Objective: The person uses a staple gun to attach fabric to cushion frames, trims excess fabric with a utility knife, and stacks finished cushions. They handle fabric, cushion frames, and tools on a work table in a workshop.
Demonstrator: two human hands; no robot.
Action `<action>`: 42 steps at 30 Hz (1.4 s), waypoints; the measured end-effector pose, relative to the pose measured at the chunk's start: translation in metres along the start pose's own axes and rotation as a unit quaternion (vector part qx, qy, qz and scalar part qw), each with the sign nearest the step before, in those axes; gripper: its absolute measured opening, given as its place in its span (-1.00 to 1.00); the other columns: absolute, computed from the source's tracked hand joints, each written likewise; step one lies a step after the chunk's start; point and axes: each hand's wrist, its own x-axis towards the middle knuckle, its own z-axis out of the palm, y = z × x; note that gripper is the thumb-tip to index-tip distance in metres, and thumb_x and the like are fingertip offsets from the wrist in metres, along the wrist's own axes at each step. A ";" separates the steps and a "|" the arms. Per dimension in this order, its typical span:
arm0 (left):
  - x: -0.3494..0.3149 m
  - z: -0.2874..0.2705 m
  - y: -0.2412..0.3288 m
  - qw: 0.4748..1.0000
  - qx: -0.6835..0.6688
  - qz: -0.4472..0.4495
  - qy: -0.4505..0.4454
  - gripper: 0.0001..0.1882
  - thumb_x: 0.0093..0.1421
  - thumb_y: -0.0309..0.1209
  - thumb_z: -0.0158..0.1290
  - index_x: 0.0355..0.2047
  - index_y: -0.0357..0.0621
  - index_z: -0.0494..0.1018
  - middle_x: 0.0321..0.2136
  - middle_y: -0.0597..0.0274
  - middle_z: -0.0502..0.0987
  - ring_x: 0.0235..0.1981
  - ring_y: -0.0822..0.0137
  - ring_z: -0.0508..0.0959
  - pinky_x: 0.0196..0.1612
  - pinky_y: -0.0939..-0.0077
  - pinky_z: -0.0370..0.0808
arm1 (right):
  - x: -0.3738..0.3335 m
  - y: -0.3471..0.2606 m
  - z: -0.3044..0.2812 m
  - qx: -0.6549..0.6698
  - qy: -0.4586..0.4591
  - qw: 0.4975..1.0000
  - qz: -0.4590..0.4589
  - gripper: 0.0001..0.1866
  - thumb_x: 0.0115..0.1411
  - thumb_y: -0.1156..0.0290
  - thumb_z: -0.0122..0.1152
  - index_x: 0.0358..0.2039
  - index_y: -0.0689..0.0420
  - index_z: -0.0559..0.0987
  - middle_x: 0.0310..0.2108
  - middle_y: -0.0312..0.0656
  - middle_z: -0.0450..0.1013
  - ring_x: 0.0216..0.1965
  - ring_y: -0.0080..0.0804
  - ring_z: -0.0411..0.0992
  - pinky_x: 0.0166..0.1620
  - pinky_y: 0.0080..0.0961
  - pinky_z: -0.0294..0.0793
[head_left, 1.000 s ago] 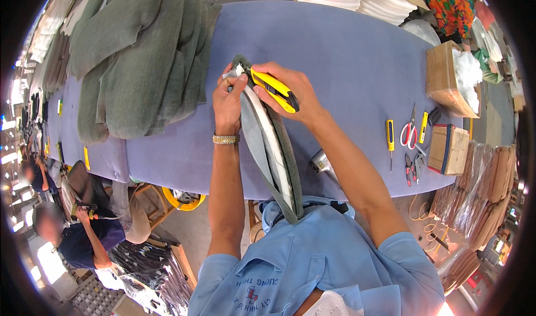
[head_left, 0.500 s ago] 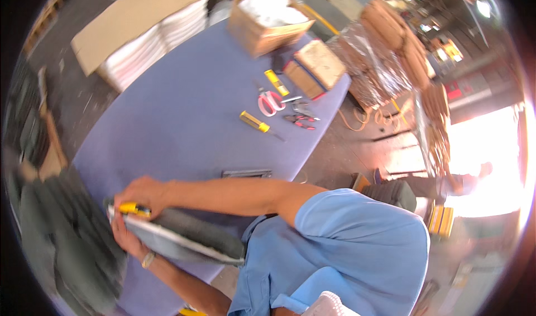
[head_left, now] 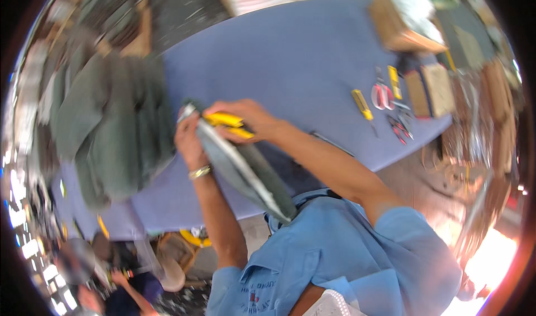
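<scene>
A long, slim dark grey-green padded piece point(head_left: 267, 176) with a pale edge strip runs from my shirt front out over the table. My left hand point(head_left: 191, 143), with a watch at its wrist, is closed around the far end of that piece. Right beside it, my right hand point(head_left: 252, 119) grips a yellow-and-black hand tool point(head_left: 223, 119), held against the same end. Blur keeps me from making out the tool's exact kind or its tip.
A blue-covered table point(head_left: 279, 53) bears a stack of dark grey-green cushions point(head_left: 120, 115) at left. At right lie a yellow-handled screwdriver point(head_left: 363, 105), red-handled scissors point(head_left: 382, 95), pliers point(head_left: 398, 129), a box point(head_left: 429, 91) and a carton point(head_left: 393, 25). Another person's arm point(head_left: 137, 296) shows lower left.
The view has swung, so the table and my hands appear farther right. Both hands still hold the padded piece's end and the tool; more of the yellow tool now shows.
</scene>
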 end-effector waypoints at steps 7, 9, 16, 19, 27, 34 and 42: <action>-0.010 0.003 -0.002 0.972 -0.218 -0.082 -0.010 -0.88 0.28 -0.52 0.21 -0.42 -0.27 0.54 0.39 -0.05 0.24 0.24 0.33 0.42 0.19 0.43 0.39 | -0.014 -0.015 -0.006 0.002 -0.002 1.000 0.007 -0.62 0.22 0.32 0.33 0.04 0.03 0.53 -0.25 -0.17 0.59 -0.29 -0.11 0.58 -0.19 -0.32 0.55; -0.013 0.003 0.005 0.973 -0.220 -0.071 -0.021 -0.89 0.28 -0.54 0.20 -0.41 -0.26 0.54 0.39 -0.07 0.24 0.25 0.31 0.41 0.21 0.41 0.39 | -0.017 -0.018 -0.007 0.006 0.004 1.000 0.008 -0.63 0.20 0.34 0.33 0.02 0.05 0.52 -0.29 -0.16 0.57 -0.34 -0.09 0.56 -0.24 -0.31 0.54; -0.022 0.011 0.043 0.984 -0.167 0.014 -0.067 -0.84 0.27 -0.56 0.18 -0.48 -0.21 0.55 0.23 -0.11 0.42 0.34 0.25 0.32 0.30 0.31 0.26 | -0.033 -0.022 -0.015 0.001 0.012 1.000 0.015 -0.63 0.19 0.39 0.36 0.01 0.05 0.53 -0.31 -0.17 0.57 -0.38 -0.15 0.55 -0.27 -0.35 0.53; -0.015 0.009 0.043 0.981 -0.182 0.003 -0.070 -0.83 0.23 -0.58 0.21 -0.53 -0.20 0.56 0.24 -0.16 0.41 0.43 0.18 0.20 0.33 0.25 0.19 | -0.040 -0.027 -0.015 0.003 0.014 1.000 0.024 -0.63 0.18 0.41 0.36 0.01 0.05 0.54 -0.31 -0.17 0.57 -0.39 -0.17 0.56 -0.28 -0.36 0.53; -0.009 0.005 0.052 0.968 -0.235 -0.034 -0.078 -0.88 0.25 -0.61 0.19 -0.46 -0.24 0.57 0.34 -0.17 0.27 0.36 0.21 0.29 0.27 0.31 0.30 | -0.076 -0.049 -0.018 0.015 0.002 0.997 0.082 -0.65 0.20 0.45 0.35 0.01 0.02 0.55 -0.38 -0.23 0.55 -0.45 -0.32 0.51 -0.32 -0.42 0.49; -0.002 -0.003 0.062 0.954 -0.278 -0.080 -0.076 -0.97 0.27 -0.61 0.15 -0.32 -0.30 0.59 0.38 -0.02 0.27 0.10 0.28 0.51 0.13 0.33 0.48 | -0.128 -0.078 -0.024 -0.017 -0.015 0.996 0.090 -0.62 0.21 0.47 0.33 0.06 -0.01 0.54 -0.37 -0.25 0.54 -0.41 -0.28 0.53 -0.30 -0.44 0.51; -0.003 0.021 0.104 0.984 -0.089 -0.020 -0.155 -0.58 0.36 -0.42 0.02 0.16 -0.42 0.45 0.23 0.01 0.46 0.02 0.18 0.59 0.03 0.27 0.57 | -0.170 -0.047 -0.005 -0.020 0.038 0.999 0.012 -0.43 -0.08 0.22 0.47 0.01 -0.15 0.53 -0.19 -0.20 0.60 -0.18 0.04 0.56 -0.19 -0.12 0.55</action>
